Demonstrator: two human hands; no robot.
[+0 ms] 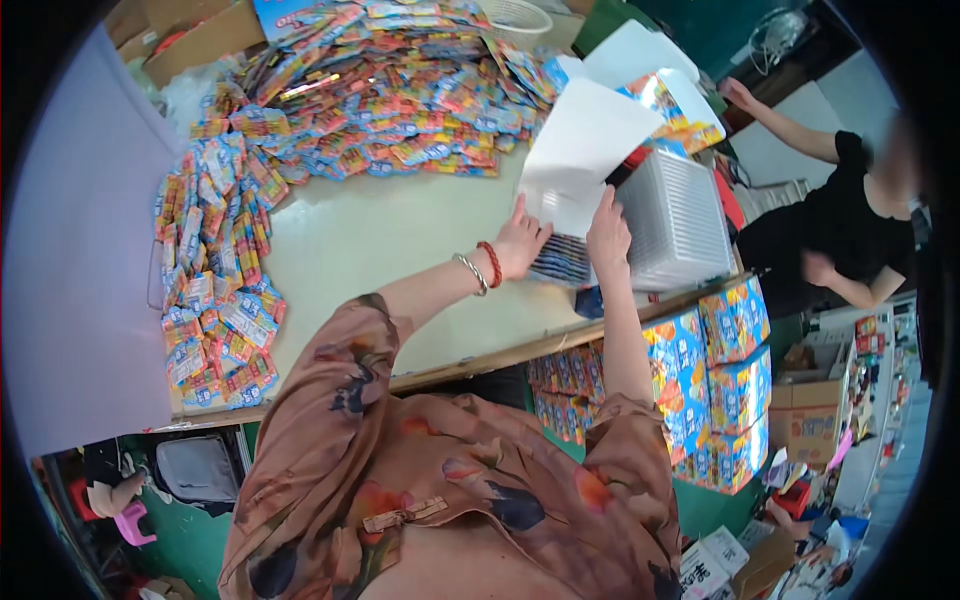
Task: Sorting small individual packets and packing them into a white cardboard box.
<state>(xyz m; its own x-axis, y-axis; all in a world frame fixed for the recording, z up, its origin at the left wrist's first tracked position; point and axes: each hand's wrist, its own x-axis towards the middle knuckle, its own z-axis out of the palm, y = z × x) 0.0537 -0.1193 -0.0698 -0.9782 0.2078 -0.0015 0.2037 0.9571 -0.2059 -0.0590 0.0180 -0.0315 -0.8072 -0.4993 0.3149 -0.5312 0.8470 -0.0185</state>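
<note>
A small cardboard box [578, 200] with a white inside stands near the table's right end, its tall lid [590, 125] raised. A row of small blue-edged packets [560, 258] sits in its near part. My left hand [520, 244] grips the box's left side, its index finger stretched up along the edge where the lid folds. At the opposite side, my right hand [608, 235] holds the right edge, index finger pointing up against the white card. Both thumbs and the lower fingers are partly hidden.
Colourful flat packets [390, 100] are heaped along the table's far and left sides. Stacked clear plastic trays [680, 220] stand right of the box. Filled blue boxes [715, 385] are piled below the table edge. Another person [850, 210] stands at the right.
</note>
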